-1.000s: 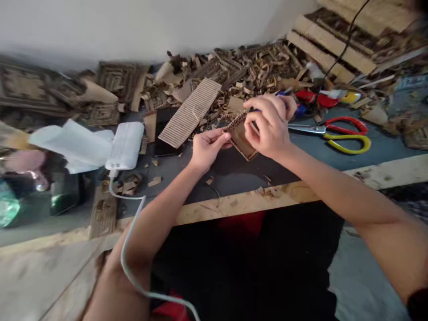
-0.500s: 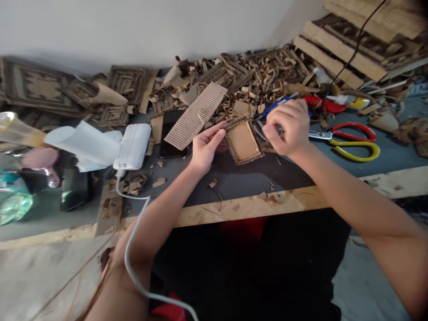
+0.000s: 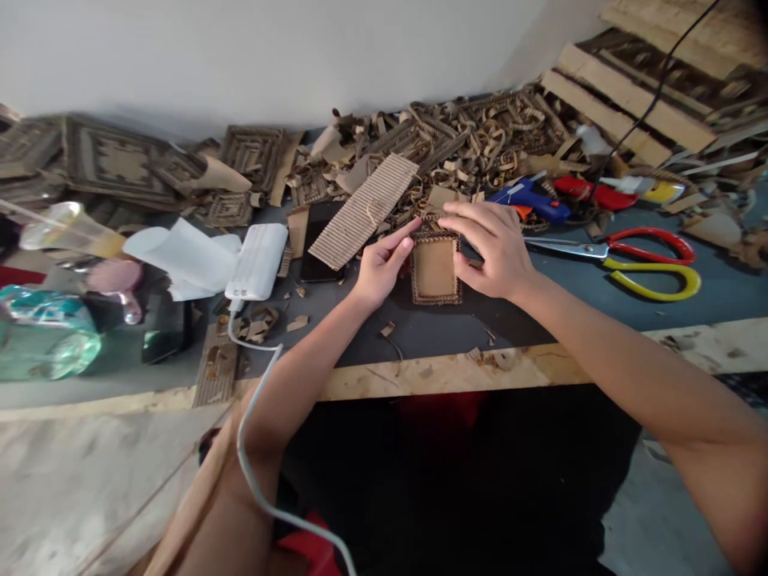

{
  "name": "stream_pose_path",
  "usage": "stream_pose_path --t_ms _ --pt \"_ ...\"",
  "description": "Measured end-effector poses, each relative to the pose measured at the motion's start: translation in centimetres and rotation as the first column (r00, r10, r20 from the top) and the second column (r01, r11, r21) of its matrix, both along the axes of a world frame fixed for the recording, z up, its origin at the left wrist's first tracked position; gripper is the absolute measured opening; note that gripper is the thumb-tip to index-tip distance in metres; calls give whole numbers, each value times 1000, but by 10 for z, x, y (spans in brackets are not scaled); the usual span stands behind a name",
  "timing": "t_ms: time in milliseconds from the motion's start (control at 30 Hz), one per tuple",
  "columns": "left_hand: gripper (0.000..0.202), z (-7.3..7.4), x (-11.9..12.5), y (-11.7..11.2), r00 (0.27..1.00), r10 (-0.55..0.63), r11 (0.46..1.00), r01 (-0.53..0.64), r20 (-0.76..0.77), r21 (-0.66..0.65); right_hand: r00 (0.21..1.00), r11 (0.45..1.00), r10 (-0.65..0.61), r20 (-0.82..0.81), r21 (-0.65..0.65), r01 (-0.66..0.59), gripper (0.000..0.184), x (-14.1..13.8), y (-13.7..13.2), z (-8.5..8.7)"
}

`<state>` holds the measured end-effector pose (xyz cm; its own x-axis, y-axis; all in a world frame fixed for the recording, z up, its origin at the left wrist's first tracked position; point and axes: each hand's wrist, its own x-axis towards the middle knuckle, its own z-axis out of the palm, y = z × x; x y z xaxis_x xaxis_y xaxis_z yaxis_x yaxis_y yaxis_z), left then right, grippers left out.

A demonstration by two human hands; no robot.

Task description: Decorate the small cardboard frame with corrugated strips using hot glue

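A small rectangular cardboard frame [image 3: 434, 272] with a corrugated border lies flat on the dark mat [image 3: 540, 308]. My left hand [image 3: 380, 268] is at the frame's left side, its fingers closed on the top-left edge. My right hand [image 3: 490, 248] lies over the frame's right side, fingers stretched flat across the top edge and thumb against the right border. Just beyond the right hand is a blue glue gun [image 3: 531, 199].
Red-and-yellow scissors [image 3: 648, 254] lie to the right. A corrugated strip [image 3: 363, 210], a black phone [image 3: 317, 250], a white power bank [image 3: 259, 260] with its cable [image 3: 255, 448] and white paper [image 3: 180, 252] sit left. Cardboard scraps [image 3: 474, 132] pile up behind. The wooden table edge [image 3: 450, 372] runs in front.
The frame was held tilted above the mat a second ago; now it lies flat and squared up. My right hand let go, drew back, then came down flat on it.
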<state>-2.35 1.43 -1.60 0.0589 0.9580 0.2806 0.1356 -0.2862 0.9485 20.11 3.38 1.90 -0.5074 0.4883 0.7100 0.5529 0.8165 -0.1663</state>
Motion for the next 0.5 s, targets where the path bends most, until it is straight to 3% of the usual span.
stream_pose_path --t_ms 67,233,400,500 --pt "56 0 0 1 1000 -11 1000 11 -18 21 999 1000 21 35 -1 -21 37 -1 1 -3" --pt "52 4 1 1 997 -56 994 60 -48 91 997 999 -8 -78 -41 4 23 -5 5 -14" --pt "46 6 3 -3 990 -143 989 143 -2 36 961 980 40 -274 -178 -91 15 -6 -2 -5" --pt "41 10 5 -8 994 -109 990 111 -27 90 950 979 74 -302 -159 -127 15 -7 -5 0"
